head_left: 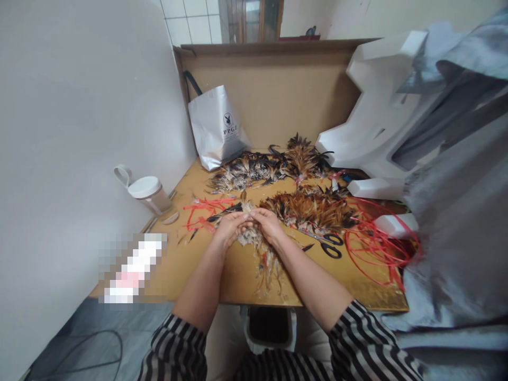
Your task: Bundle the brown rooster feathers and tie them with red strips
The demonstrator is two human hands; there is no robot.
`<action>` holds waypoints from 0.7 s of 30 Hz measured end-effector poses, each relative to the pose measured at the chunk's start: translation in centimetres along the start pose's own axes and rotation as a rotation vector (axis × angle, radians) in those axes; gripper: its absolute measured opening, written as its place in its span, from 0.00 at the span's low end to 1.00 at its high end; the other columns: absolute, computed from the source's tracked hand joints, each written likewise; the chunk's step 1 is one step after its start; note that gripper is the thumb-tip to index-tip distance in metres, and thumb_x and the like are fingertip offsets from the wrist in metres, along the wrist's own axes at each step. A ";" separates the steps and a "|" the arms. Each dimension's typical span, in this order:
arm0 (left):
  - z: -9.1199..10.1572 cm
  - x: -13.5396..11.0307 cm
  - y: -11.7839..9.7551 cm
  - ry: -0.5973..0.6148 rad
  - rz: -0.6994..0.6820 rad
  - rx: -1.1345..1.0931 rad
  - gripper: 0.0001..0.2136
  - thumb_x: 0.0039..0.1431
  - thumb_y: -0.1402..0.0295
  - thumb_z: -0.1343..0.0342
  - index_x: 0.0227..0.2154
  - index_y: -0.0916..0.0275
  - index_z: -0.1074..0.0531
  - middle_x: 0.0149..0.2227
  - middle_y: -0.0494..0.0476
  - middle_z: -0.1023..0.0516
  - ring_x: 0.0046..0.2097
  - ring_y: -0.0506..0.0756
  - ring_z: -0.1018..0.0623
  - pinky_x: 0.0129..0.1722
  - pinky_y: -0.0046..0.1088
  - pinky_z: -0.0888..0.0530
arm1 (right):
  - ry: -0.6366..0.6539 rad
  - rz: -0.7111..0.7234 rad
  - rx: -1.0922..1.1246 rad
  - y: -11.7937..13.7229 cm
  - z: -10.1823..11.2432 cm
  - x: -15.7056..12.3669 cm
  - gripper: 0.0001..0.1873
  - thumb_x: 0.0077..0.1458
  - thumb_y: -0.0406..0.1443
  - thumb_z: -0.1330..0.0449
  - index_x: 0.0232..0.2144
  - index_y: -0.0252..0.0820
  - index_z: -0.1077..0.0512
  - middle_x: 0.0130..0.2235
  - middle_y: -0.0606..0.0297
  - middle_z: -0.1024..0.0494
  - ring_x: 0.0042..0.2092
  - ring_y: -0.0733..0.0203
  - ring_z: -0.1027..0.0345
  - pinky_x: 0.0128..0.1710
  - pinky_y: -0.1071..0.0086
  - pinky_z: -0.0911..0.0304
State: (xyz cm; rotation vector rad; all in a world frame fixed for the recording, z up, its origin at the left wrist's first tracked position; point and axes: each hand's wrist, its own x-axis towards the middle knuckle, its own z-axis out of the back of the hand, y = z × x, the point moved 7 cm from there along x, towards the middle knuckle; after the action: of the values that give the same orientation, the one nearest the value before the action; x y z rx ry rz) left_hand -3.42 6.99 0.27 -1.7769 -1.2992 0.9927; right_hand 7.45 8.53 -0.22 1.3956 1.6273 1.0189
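Both hands meet over the middle of the wooden table (234, 280). My left hand (233, 225) and my right hand (266, 222) pinch a small bunch of pale feathers (250, 236) between their fingertips; the quill ends are partly hidden by the fingers. Loose feather scraps (271, 267) lie just below the hands. Close beyond my right hand spreads a row of orange-brown feathers (313, 208). A pair of scissors (332, 246) with black handles rests to the right of my right hand. Red plastic strips (198, 209) lie left of my left hand.
Dark feathers (254, 172) lie along the back, beside a silver bag (216, 129). A lidded cup (151, 196) stands at left. Tangled red cord (381, 246) and white foam pieces (377, 188) occupy the right. A bin (270, 324) sits below the front edge.
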 end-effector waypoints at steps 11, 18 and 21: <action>0.1 0.3 0.5 0.027 -0.011 0.008 0.09 0.42 0.71 0.38 0.28 0.70 0.26 0.26 0.59 0.24 0.24 0.45 0.27 0.20 0.14 0.34 | -0.035 0.061 -0.053 0.4 -0.1 -0.2 0.15 0.34 0.42 0.35 0.24 0.38 0.30 0.22 0.68 0.28 0.25 0.68 0.37 0.28 0.72 0.40; 0.0 0.1 0.2 0.015 -0.013 0.106 0.10 0.40 0.71 0.37 0.27 0.70 0.26 0.21 0.55 0.27 0.22 0.44 0.29 0.21 0.15 0.33 | -0.036 0.099 -0.121 1.0 0.0 -0.3 0.12 0.36 0.41 0.36 0.23 0.39 0.29 0.21 0.69 0.30 0.23 0.69 0.40 0.25 0.74 0.44; -0.2 -0.2 -0.2 0.003 -0.015 0.123 0.09 0.39 0.71 0.36 0.25 0.70 0.27 0.20 0.54 0.28 0.20 0.44 0.30 0.20 0.16 0.34 | -0.058 0.107 -0.167 1.4 0.3 -0.3 0.13 0.38 0.43 0.38 0.23 0.39 0.30 0.19 0.71 0.32 0.21 0.70 0.43 0.22 0.75 0.48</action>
State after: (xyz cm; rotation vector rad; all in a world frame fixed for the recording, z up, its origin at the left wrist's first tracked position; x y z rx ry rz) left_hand -3.41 6.88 0.57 -1.6723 -1.2212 1.0387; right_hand 8.35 8.39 0.93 1.3975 1.4046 1.1379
